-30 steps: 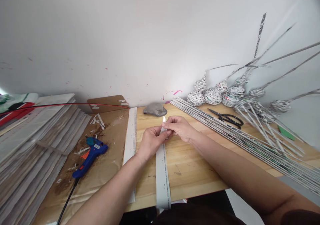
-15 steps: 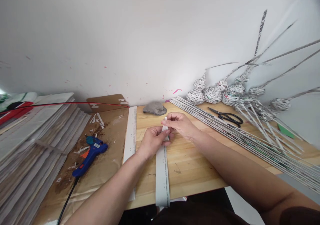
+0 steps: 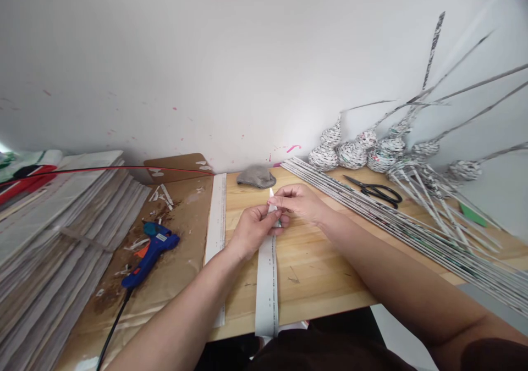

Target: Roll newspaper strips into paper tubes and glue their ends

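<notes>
The strip (image 3: 267, 288) runs up the middle of the desk (image 3: 317, 288), its near end curling down over the front edge. It is flat, narrow and whitish, with a dark broken line of print along its right side and a few small marks down the middle; its far end narrows to a bright white point. The left hand (image 3: 253, 227) is clamped on the strip just below that point, thumb against fingers, and the right hand (image 3: 299, 203) pinches it at the tip, the two hands touching or nearly so. Left of the strip lie a blue glue gun (image 3: 152, 253) on a stained brown sheet (image 3: 177, 272) and, farther left, a tall paper stack (image 3: 61, 250). Nearer the strip, on the same side, is a pale flat band (image 3: 215, 217). Right of the strip, a bundle of thin rods (image 3: 371, 220) slants across, with black scissors (image 3: 375, 190) beyond it. Past the strip's tip sits a crumpled grey cloth (image 3: 256, 176); to the right of that, woven paper gourds (image 3: 324, 158) stand by the wall (image 3: 247, 57), long stems sticking out.
</notes>
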Demonstrator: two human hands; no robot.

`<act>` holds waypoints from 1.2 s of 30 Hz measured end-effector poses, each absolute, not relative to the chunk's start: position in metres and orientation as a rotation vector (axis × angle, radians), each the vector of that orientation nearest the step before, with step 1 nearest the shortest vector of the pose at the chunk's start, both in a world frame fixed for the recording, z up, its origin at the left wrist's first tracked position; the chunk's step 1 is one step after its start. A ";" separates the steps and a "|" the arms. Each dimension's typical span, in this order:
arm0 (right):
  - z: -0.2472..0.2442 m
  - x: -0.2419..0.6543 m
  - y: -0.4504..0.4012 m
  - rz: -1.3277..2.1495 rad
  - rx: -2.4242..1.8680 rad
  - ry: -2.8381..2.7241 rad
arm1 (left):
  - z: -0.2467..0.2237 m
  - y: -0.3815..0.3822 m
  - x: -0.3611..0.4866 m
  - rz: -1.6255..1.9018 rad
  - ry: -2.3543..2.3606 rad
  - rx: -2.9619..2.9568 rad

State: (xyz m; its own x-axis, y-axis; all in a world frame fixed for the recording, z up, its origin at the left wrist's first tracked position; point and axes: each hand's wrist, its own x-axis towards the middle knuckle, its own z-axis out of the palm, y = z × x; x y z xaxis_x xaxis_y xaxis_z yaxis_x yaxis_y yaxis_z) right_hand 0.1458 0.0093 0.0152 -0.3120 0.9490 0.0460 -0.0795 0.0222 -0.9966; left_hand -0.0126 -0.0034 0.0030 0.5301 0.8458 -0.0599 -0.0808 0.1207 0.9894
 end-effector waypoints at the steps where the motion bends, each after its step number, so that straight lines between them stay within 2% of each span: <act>1: 0.015 0.145 0.009 1.454 -0.965 -1.378 | 0.003 -0.004 -0.012 0.779 0.754 1.287; 8: 0.018 0.144 0.007 1.594 -0.964 -1.207 | 0.005 -0.009 -0.008 0.825 0.729 1.275; 20: 0.013 0.141 0.008 1.497 -0.969 -1.247 | 0.001 -0.010 -0.008 0.828 0.761 1.219; 25: 0.016 0.146 0.008 1.554 -0.944 -1.395 | 0.002 -0.010 -0.007 0.833 0.786 1.225; 36: 0.018 0.143 0.003 1.678 -0.980 -1.198 | 0.003 -0.013 -0.006 0.753 0.712 1.235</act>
